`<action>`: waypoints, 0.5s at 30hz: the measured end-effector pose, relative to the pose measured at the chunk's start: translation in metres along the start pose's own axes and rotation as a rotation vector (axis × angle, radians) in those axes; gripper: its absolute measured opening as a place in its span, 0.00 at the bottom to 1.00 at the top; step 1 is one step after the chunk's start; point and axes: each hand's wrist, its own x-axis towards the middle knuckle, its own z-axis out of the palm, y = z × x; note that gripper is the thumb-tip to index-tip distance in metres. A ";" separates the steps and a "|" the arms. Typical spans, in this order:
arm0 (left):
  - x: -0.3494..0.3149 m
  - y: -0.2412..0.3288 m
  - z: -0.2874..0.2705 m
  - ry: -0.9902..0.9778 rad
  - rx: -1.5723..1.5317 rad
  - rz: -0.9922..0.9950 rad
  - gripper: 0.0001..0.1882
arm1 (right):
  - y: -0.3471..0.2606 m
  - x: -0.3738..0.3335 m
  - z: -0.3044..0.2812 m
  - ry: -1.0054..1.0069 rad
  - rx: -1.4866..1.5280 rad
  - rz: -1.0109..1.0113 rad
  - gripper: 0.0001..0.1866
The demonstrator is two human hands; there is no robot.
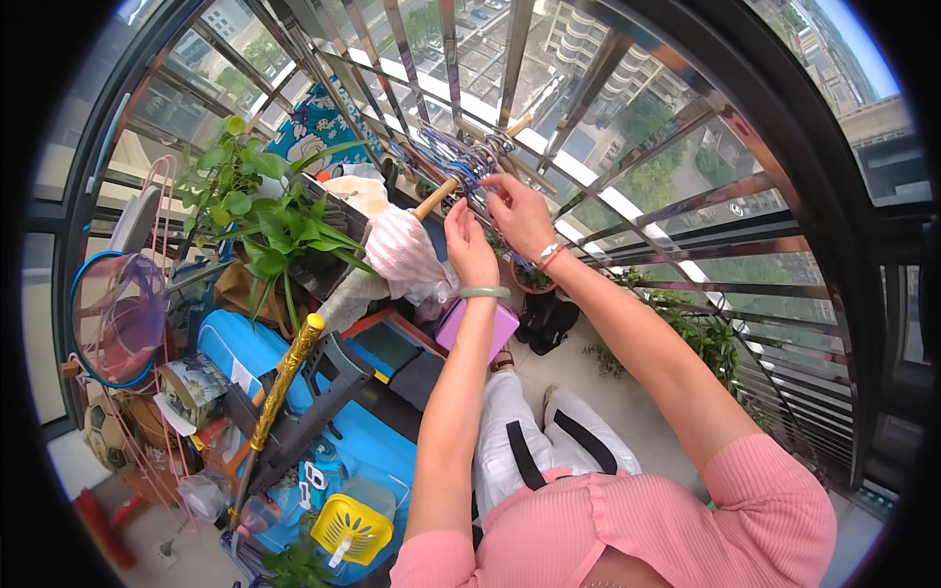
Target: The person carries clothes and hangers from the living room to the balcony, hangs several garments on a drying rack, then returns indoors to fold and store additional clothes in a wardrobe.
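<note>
A cluster of blue and purple clothes hangers [458, 152] hangs by metal hooks on a light wooden pole [432, 200] by the railing. My right hand [522, 214] is at the near side of the cluster, its bent fingers closed at the hangers there. Just left of it and slightly lower, my left hand [471, 247] reaches up with fingers extended, close under the hangers. I see nothing held in it, though its fingertips partly overlap the hangers. A pink-and-white striped cloth [400, 250] is draped over the pole's near end, beside my left hand.
Metal railing bars [598, 78] run along the balcony's far and right sides. Potted green plants [279, 230] stand at left, above a blue case [230, 338]. A gold-wrapped pole [284, 382], a yellow basket [351, 529] and a purple box [477, 328] lie nearby.
</note>
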 end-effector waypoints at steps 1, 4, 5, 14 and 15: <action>-0.015 0.003 -0.002 -0.019 -0.035 -0.062 0.17 | 0.002 -0.021 -0.011 -0.066 0.105 0.075 0.11; -0.068 0.013 -0.008 -0.165 -0.152 -0.209 0.15 | -0.001 -0.087 -0.046 -0.251 0.348 0.233 0.12; -0.089 0.016 -0.005 -0.191 -0.146 -0.203 0.15 | 0.003 -0.108 -0.055 -0.256 0.397 0.256 0.12; -0.235 0.114 0.006 -0.348 -0.207 0.024 0.12 | -0.064 -0.222 -0.150 -0.304 0.539 0.049 0.11; -0.248 0.129 0.007 -0.363 -0.199 0.073 0.12 | -0.080 -0.233 -0.163 -0.308 0.553 -0.004 0.11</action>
